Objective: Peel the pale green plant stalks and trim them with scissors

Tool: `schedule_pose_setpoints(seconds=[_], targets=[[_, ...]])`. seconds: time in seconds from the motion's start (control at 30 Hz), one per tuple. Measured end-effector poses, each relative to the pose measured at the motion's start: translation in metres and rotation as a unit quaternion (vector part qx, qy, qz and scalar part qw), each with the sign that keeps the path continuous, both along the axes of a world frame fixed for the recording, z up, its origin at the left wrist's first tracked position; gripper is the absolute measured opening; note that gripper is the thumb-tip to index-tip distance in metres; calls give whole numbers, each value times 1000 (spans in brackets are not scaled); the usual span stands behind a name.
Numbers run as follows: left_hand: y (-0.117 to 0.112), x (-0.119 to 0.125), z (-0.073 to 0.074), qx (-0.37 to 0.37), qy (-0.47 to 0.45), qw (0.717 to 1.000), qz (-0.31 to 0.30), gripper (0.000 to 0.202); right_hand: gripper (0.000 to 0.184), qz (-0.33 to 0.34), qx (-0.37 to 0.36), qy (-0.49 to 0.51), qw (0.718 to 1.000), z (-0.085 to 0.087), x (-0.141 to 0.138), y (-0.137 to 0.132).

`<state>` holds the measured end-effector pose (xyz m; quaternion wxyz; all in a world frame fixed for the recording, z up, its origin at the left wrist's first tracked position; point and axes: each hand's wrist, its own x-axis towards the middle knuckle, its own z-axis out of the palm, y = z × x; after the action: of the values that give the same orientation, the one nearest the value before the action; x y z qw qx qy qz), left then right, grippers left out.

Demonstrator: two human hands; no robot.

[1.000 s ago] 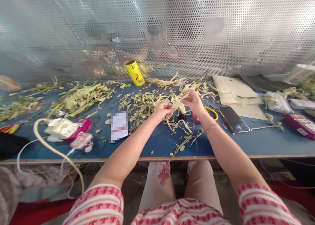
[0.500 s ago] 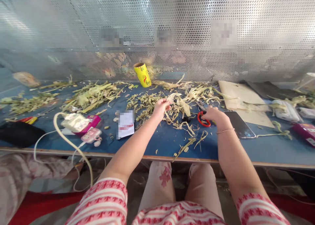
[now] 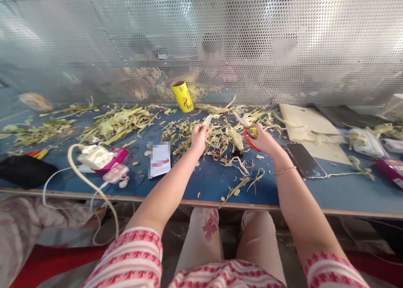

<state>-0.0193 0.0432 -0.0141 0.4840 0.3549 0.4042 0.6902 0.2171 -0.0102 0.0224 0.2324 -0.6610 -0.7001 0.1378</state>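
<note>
From my remote seat I see a pale strip [image 3: 210, 119] of dry, papery leaf pinched in the fingertips of the left hand [image 3: 199, 139], its flat end poking up above the heap of curled shreds [image 3: 185, 132] on the blue table [image 3: 204, 187]. The right hand [image 3: 266, 141] has its fingers closed on the red-and-yellow handles of the scissors [image 3: 242, 121], metal blades angled toward the strip but apart from it. Behind, a yellow tube [image 3: 184, 100] leans, hollow-topped, with a red squiggle (its lettering is too small for me to read), before a perforated metal panel [image 3: 236, 27].
</note>
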Motion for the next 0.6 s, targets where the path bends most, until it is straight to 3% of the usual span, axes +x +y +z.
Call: schedule_pose_setpoints(seconds=[0.1, 0.2, 0.4, 0.6], targets=[[2, 0, -2, 19, 3, 1000, 11, 20, 63, 104, -32, 18, 994, -2, -14, -6], [4, 0, -4, 26, 12, 1000, -9, 21, 60, 149, -40, 30, 988, -5, -22, -9], [0, 6, -10, 19, 56, 996, -63, 17, 61, 173, -73, 61, 980, -8, -28, -9], [-8, 12, -11, 25, 153, 981, -116, 18, 58, 190, -76, 157, 966, -13, -29, -7]])
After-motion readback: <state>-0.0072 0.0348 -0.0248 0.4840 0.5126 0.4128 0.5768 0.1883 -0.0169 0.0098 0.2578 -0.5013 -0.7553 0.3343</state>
